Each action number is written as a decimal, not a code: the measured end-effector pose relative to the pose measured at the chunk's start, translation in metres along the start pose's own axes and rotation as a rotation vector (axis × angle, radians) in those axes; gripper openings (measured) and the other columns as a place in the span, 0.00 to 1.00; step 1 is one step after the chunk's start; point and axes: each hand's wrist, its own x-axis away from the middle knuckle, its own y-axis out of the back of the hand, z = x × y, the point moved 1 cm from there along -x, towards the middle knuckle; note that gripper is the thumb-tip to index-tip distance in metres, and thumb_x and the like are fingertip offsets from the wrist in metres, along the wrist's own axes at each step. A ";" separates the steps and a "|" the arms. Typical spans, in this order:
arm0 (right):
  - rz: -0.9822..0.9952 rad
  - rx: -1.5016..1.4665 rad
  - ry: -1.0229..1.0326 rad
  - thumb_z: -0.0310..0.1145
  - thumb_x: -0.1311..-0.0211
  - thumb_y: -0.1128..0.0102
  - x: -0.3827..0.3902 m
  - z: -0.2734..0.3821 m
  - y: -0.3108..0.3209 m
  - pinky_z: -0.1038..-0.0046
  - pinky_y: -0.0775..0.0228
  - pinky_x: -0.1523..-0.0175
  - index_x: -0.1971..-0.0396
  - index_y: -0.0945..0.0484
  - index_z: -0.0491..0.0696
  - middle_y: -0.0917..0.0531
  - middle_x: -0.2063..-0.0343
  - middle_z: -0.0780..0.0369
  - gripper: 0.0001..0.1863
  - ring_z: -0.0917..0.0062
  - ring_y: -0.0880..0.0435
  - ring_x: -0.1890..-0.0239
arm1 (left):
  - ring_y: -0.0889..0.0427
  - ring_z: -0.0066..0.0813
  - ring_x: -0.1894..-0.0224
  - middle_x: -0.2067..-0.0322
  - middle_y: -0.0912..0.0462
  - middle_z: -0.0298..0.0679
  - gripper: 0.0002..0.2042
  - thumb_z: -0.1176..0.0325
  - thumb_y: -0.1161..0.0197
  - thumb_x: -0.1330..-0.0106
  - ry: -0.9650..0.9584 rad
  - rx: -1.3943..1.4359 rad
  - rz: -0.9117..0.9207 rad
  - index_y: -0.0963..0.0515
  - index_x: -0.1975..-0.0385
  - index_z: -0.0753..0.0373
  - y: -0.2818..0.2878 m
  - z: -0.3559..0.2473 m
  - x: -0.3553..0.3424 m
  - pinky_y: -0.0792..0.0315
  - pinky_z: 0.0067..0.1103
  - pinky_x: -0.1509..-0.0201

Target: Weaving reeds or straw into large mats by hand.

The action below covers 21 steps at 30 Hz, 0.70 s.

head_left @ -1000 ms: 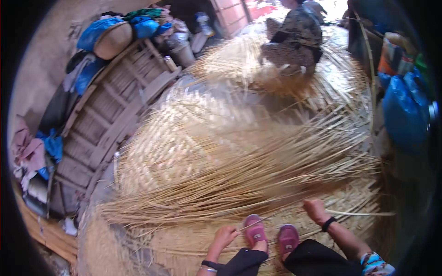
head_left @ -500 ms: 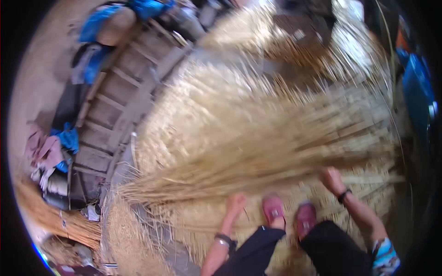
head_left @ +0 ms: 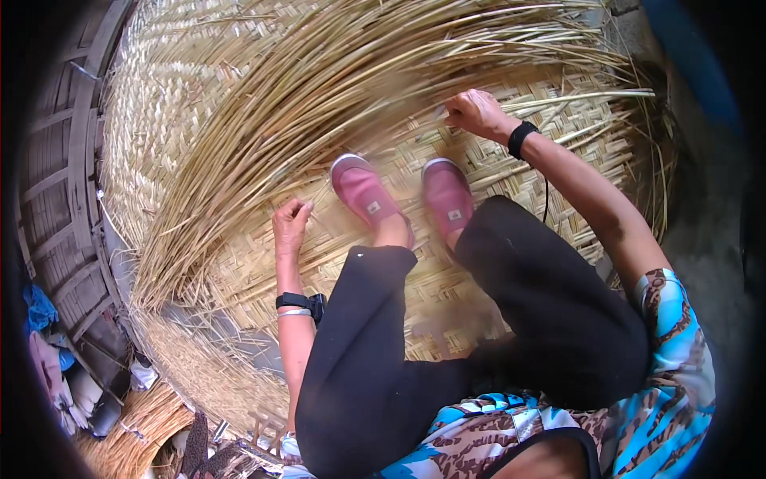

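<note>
Left hand curled beside straw; grip unclear. Straw lies across mat, beyond shoes: likely light, springy, brittle if kinked; best gathered mid-length. Right hand well apart, curled near straw; hold unclear.

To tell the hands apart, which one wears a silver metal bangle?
The left hand: the silver bangle lies beside its black wristband; the right hand has another wristband, no bangle.

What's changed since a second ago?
The view tipped down: the crouching co-worker left the frame and more of your patterned shirt came in. The stalk earlier in your left hand can't be made out now. Your pink shoes stayed on the woven mat, facing the straw bundle.
</note>
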 end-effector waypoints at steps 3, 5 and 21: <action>0.145 0.002 -0.063 0.39 0.53 0.37 0.015 -0.003 -0.006 0.58 0.30 0.68 0.81 0.24 0.45 0.21 0.81 0.51 0.12 0.55 0.20 0.73 | 0.32 0.14 0.78 0.84 0.27 0.28 0.10 0.66 0.36 0.40 0.020 0.006 0.061 0.22 0.79 0.65 -0.001 0.016 0.015 0.37 0.16 0.73; 0.159 -0.125 -0.021 0.37 0.54 0.39 0.029 -0.002 -0.008 0.58 0.31 0.71 0.83 0.25 0.44 0.23 0.83 0.51 0.11 0.54 0.22 0.76 | 0.32 0.15 0.79 0.85 0.28 0.28 0.11 0.66 0.36 0.39 0.053 -0.014 0.065 0.24 0.81 0.65 -0.001 0.019 0.020 0.38 0.17 0.74; 0.385 0.559 0.068 0.44 0.59 0.41 0.062 -0.014 -0.042 0.72 0.53 0.84 0.94 0.28 0.61 0.33 0.93 0.71 0.12 0.82 0.38 0.89 | 0.25 0.50 0.56 0.58 0.22 0.49 0.14 0.64 0.38 0.39 0.165 -0.282 0.215 0.24 0.56 0.61 -0.044 0.076 0.032 0.32 0.38 0.49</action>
